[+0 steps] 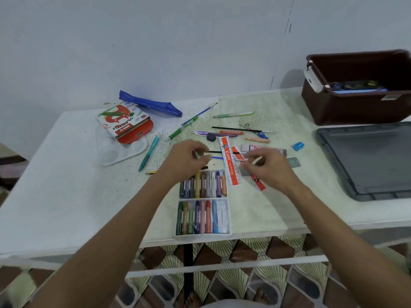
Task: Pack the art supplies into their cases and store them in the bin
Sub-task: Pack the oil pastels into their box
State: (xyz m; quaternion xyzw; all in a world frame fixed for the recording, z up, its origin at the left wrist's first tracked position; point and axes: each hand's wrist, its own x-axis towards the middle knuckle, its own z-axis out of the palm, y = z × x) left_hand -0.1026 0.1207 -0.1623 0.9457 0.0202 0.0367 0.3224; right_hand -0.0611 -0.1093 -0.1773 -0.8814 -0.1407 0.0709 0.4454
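Note:
A white plastic pastel tray (224,215) lies near the table's front edge, with two rows of oil pastels in it. My left hand (188,160) hovers just above the tray's far left corner, fingers pinched on a small pale stick. My right hand (270,166) is to the right of the tray, pinching a thin white stick. The red oil pastel box (125,124) lies open at the back left. The brown bin (360,87) stands at the back right, with some items inside. Loose pens, pastels, brushes and orange rulers (230,165) lie scattered behind my hands.
A grey bin lid (367,161) lies flat at the right. A blue pouch (151,103) lies near the wall. A clear paint palette (120,150) sits under the box. A blue sharpener (297,146) and a dark eraser (211,137) lie among the pens.

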